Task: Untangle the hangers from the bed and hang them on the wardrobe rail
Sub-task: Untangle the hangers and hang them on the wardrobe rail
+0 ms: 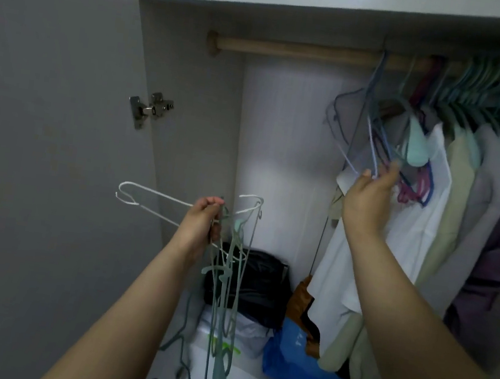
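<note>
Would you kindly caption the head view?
Left hand grips tangled hangers; right hand touches hangers on the rail.

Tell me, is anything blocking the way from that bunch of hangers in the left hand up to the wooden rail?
Nothing visible does. The left hand holds the bunch of hangers below the bare left stretch of the rail, with open space between. The crowding is further right, where hung clothes fill the rail and the right hand handles a blue hanger.

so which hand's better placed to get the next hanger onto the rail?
Right, probably. The right hand is already raised at the blue hangers hooked on the rail. The left hand sits lower, gripping the tangled bunch, so it likely just holds stock.
</note>
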Tool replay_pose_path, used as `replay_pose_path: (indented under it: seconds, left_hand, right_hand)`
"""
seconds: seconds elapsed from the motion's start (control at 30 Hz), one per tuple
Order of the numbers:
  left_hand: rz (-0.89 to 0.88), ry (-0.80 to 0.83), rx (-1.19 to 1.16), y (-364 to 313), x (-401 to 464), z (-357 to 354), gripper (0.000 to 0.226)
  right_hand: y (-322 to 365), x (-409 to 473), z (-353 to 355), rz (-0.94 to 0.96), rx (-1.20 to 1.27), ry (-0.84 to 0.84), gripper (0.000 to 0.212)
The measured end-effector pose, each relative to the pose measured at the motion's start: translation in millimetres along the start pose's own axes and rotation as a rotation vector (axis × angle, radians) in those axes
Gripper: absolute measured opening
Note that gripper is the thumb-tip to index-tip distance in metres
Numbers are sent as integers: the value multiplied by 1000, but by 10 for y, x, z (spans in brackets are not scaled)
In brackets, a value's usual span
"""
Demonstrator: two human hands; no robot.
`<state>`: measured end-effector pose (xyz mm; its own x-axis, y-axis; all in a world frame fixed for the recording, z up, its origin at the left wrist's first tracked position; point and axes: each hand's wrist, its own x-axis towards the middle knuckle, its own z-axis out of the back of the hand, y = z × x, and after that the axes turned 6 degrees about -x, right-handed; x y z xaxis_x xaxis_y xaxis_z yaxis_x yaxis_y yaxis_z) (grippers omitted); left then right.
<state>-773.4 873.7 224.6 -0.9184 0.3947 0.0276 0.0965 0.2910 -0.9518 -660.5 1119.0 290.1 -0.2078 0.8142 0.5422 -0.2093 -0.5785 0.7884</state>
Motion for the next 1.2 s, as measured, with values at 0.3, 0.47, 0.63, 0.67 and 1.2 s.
replay_pose_path:
  seconds: [0.3,0.47,0.63,0.67,1.2]
  left_hand:
    - [30,-37,-27,-56,-271,87,23]
    - [55,15,-123,-168,-488,123,23]
    - [58,58,-39,-271,-682,281,24]
    - [46,69,-3,-264,-716,297,24]
    - [-258,-140,526,-15,-816,441,14]
  right_hand:
    - [-530,-1169,-420,-359,-106,1047,106]
    - [-672,-1668,-553,-461,-123,1222,123]
    - [-367,-1701,-480,-45,228,721,85]
    - [-253,-1684,-456,76,252,733,80]
    - [180,-1761,-503,97,267,1100,22]
